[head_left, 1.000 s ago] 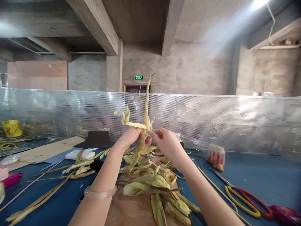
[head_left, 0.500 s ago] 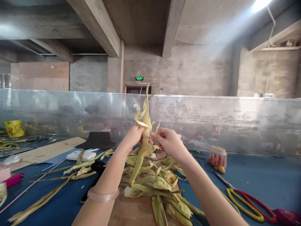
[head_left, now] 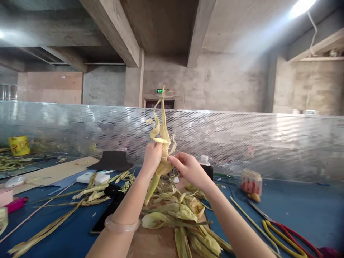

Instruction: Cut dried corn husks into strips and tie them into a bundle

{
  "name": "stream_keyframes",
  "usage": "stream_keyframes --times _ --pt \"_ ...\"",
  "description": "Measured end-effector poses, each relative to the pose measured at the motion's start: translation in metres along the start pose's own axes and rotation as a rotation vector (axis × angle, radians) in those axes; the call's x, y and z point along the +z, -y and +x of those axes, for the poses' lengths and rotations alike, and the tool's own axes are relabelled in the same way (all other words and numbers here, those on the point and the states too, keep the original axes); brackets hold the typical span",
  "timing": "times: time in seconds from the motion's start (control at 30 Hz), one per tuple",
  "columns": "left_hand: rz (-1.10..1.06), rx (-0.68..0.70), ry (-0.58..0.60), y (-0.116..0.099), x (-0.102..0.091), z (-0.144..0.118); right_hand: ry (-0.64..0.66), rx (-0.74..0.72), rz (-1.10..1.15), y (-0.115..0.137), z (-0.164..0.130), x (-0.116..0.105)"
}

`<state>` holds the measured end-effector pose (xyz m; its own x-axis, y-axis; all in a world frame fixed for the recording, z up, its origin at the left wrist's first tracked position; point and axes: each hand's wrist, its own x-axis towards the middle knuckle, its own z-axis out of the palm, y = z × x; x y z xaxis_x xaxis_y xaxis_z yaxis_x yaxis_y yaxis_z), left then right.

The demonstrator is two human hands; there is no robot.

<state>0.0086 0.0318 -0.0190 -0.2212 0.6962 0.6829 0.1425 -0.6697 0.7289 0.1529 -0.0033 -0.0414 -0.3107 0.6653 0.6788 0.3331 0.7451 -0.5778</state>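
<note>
A figure-like bundle of pale yellow corn husk stands nearly upright in the air before me, its long twisted tips pointing up and a tapered end hanging down. My left hand is closed round its middle from the left. My right hand pinches at the bundle's right side, thumb and forefinger pressed on the husk near the waist. Thin curled strips stick out just above those fingers. Beneath both hands, loose corn husks lie heaped on a brown board.
Scissors with red and yellow handles lie at right, near a clear jar with red contents. At left are long dried husk strips, a white case and a yellow tin. A perforated metal partition runs across the back.
The husk bundle has shifted slightly left and tilts a little more. My right hand has moved from the loose strip beside the bundle onto its waist; my left hand keeps its hold.
</note>
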Motion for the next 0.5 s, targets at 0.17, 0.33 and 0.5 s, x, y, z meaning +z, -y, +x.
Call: stream_keyframes --times 0.17,0.33,0.5 --pt "0.113 0.106 0.049 -0.004 0.010 -0.008 -0.093 -0.015 -0.121 0.000 0.001 0.006" --pt "0.133 0.059 -0.012 -0.001 0.016 -0.007 -0.097 -0.137 -0.150 0.005 -0.001 0.007" --pt "-0.059 -0.104 0.109 0.013 0.015 0.003 -0.069 -0.130 0.063 0.000 -0.002 0.012"
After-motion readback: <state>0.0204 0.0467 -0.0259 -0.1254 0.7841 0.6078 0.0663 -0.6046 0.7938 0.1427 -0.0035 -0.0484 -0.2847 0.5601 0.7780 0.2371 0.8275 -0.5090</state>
